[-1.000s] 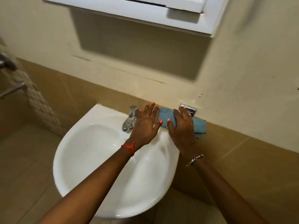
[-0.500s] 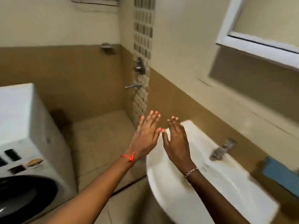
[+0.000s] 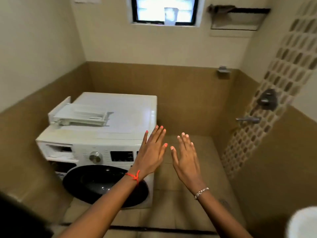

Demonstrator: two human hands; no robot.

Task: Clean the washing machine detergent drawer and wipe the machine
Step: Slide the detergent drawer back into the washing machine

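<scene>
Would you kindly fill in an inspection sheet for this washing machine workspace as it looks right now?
Surface: washing machine, white top, carries the drawer.
Job's things: detergent drawer out, lying on the machine's top; its slot open; no cloth in view.
Clutter: nothing seen.
Hands: left hand and right hand both open, holding nothing, raised in front of the machine.
Cables: nothing seen.
Surroundings: tiled floor, window, wall tap.
</scene>
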